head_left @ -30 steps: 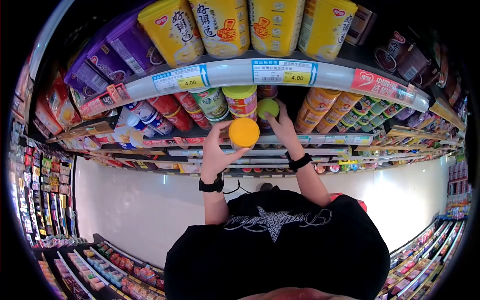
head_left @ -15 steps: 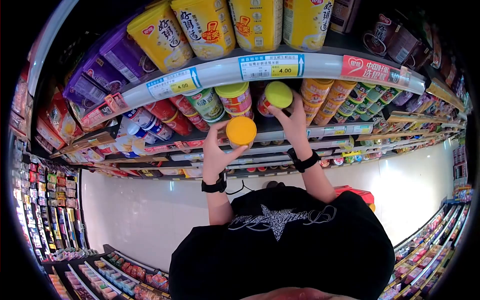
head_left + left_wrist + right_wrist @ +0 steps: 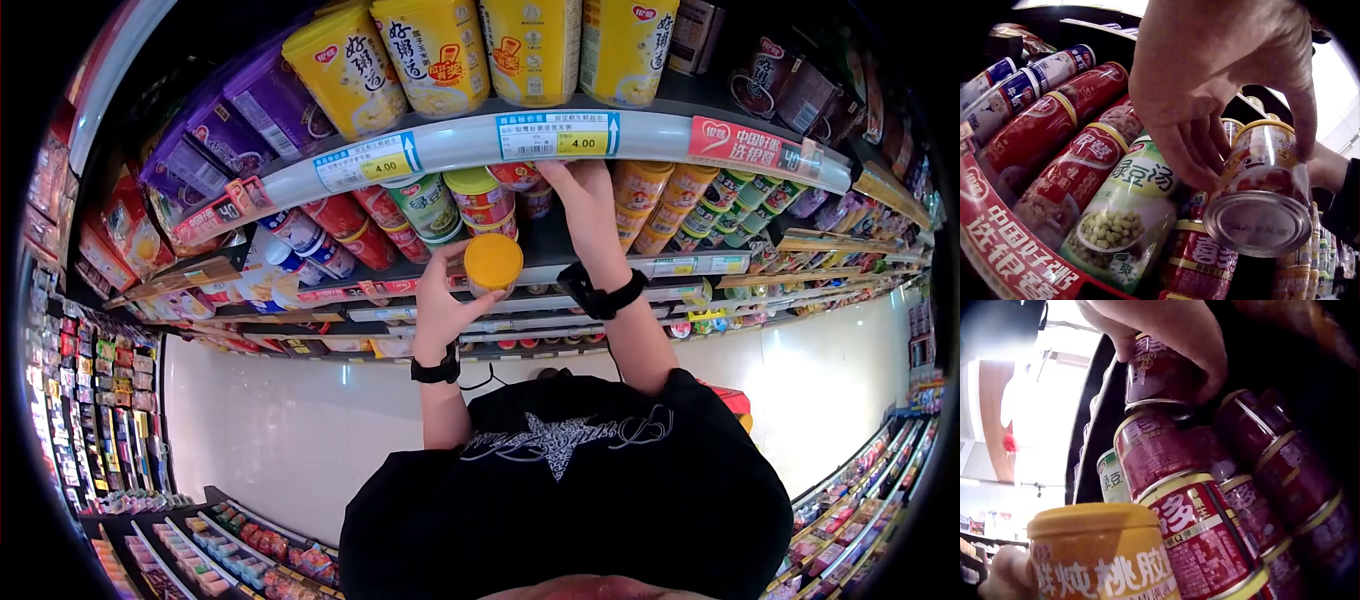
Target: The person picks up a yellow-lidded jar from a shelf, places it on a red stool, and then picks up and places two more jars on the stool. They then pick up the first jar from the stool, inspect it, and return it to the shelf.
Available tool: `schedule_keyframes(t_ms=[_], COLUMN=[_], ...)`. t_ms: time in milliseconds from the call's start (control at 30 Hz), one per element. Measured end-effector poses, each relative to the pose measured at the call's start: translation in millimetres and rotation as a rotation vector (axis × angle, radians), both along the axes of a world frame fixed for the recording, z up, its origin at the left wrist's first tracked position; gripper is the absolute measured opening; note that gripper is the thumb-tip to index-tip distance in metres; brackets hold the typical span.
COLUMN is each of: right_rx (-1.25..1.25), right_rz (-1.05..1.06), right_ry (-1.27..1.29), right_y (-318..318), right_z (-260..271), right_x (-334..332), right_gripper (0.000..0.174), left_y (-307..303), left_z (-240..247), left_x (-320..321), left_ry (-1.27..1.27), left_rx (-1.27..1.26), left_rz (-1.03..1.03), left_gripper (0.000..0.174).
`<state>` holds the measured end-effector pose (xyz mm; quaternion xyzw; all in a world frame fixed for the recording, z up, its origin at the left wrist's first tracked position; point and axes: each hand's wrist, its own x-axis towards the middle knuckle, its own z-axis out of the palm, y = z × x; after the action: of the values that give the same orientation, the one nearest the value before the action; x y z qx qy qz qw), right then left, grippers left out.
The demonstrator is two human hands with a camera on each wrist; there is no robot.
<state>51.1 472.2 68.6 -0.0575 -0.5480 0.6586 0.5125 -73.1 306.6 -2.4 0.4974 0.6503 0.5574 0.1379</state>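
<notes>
In the head view my left hand grips an orange-lidded can in front of the shelf. The left wrist view shows thumb and fingers on either side of this can, its bare metal bottom visible. My right hand reaches in under the price-label rail, partly hidden by it. In the right wrist view its thumb and fingers hold a dark red can right at the top of a column of similar red cans. A green can stands beside the red cans.
Above, the shelf rail with price labels curves over the right hand. Large yellow tubs stand on that upper shelf. Stacked orange cans are right of the hand, and red cans lie to the left.
My right hand first drew the green-lidded red can outward, then lifted it and moved it up and in under the rail. The left hand keeps its hold on the orange-lidded can.
</notes>
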Motion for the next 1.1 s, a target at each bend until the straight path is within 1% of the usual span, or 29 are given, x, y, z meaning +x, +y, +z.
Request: schedule_keyframes(t_ms=[33,100,200,300,333,433,467,500,567,600,633,667,700,800,867,933,1033,1100], right_rx=[-0.001,-0.003,0.006,-0.058,-0.112,-0.161,-0.141,-0.075,0.070,0.105,0.113,0.122,0.133,0.195,0.226,0.219,0.199,0.266], right_rz=[0.005,0.015,0.025,-0.054,-0.089,-0.185,-0.200,-0.195,-0.245,-0.317,-0.345,-0.372,-0.398,-0.379,-0.276,-0.195,-0.132,-0.169], right_ry=[-0.001,-0.001,-0.038,0.057,0.061,-0.096,-0.121,-0.213,-0.417,-0.452,-0.474,-0.497,-0.521,-0.678,-0.717,-0.756,-0.782,-0.749], right_y=[0.2,0.6,4.7,2.1,1.2,-0.8,-0.2,0.7,2.6,7.2,10.1,14.0,13.9,4.2,6.1,3.8,12.9,13.6], right_z=[1.6,5.4,2.4,-6.5,-8.8,-23.3,-35.7,-49.2,-79.9,-102.0,-113.4,-123.2,-121.9,-118.3,-130.3,-124.4,-131.8,-138.0], right_x=[-0.5,-1.6,2.2,1.5,2.4,13.5,12.3,13.8,14.0,10.1,9.5,10.5,11.7,18.9,18.1,21.6,28.5,32.5], right_gripper=[0.036,0.032,0.035,0.039,0.043,0.048,0.054,0.060,0.064,0.067,0.070,0.072,0.074,0.076,0.077,0.077,0.074,0.062], left_y=[-0.2,-0.4,1.7,0.3,0.2,0.2,0.4,1.2,2.7,2.9,3.1,3.0,2.6,1.1,2.2,3.3,6.8,8.6], left_z=[0.8,2.5,1.2,1.7,2.8,4.6,3.8,3.3,1.3,-0.4,-1.3,-0.5,0.9,-0.2,0.4,2.4,0.2,3.9], left_x=[0.0,0.5,0.5,1.6,2.2,4.2,5.3,6.0,7.5,7.7,7.5,8.0,8.8,10.1,11.0,14.0,17.1,22.0], left_ry=[0.042,0.044,0.011,-0.016,-0.023,-0.002,-0.007,-0.011,-0.016,-0.016,-0.016,-0.032,-0.048,-0.049,-0.028,-0.007,0.037,0.013], left_rx=[0.006,-0.002,0.007,-0.015,-0.026,-0.043,-0.021,0.001,0.027,0.030,0.035,0.009,-0.017,-0.037,-0.022,-0.004,0.029,0.028], left_rz=[0.003,0.006,-0.002,-0.018,-0.020,-0.005,0.001,0.006,0.010,0.009,0.010,0.008,0.007,0.008,0.004,-0.008,-0.061,-0.110], left_gripper=[0.072,0.071,0.071,0.071,0.071,0.071,0.070,0.070,0.069,0.069,0.069,0.069,0.070,0.070,0.070,0.070,0.071,0.072])
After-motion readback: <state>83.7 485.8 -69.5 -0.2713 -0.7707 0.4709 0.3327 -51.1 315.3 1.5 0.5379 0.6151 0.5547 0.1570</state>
